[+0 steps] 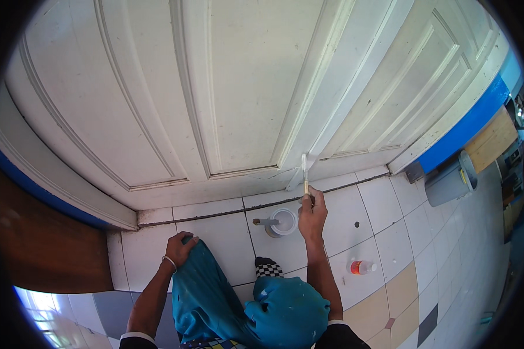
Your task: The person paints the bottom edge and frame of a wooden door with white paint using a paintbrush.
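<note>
In my right hand (312, 214) is a paintbrush (306, 180) with a pale handle, held near its end. Its bristles touch the white door frame strip (315, 125) low down, where the two doors meet. My left hand (180, 249) lies over my left knee, on the teal trousers (201, 291), holding nothing. On the tiles just left of my right hand stands a small white paint tub (283, 223). A tool with a brown handle (263, 221) lies across the tub's rim; what kind it is I cannot tell.
White panelled doors (244, 87) rise in front of me. A small clear bottle with an orange-red label (363, 267) stands or lies on the tiled floor (355, 215) at right. Farther right are a grey bin (448, 186) and a wooden board (491, 139). A brown panel (41, 232) is at left.
</note>
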Tool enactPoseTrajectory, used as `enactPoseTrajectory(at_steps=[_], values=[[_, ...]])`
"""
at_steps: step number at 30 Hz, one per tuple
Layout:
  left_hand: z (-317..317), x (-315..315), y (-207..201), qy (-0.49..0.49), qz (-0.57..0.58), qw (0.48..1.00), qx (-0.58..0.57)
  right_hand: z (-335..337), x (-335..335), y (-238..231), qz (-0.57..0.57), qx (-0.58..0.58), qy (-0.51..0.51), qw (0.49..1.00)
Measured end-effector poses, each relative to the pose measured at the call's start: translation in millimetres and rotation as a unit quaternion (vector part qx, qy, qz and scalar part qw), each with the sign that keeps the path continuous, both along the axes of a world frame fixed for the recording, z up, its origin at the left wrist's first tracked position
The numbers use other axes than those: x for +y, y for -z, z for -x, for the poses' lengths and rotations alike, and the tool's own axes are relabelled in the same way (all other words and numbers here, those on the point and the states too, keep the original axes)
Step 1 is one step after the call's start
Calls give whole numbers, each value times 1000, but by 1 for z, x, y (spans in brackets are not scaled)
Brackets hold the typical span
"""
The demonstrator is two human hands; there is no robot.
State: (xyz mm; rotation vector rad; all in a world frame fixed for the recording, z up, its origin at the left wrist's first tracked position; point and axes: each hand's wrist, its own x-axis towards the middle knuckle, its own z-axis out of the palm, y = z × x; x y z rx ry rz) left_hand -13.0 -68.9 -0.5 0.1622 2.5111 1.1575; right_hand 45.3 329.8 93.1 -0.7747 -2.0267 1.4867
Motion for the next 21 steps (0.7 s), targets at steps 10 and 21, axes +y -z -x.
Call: enactPoseTrajectory(at_steps=[10,21], values=[[0,-1,5,0,-7,1000,1,0,-2,26,-128,-65,-11,990],[3,-1,10,10,-3,1000,9,-12,17,25,-127,-142,-77,979]])
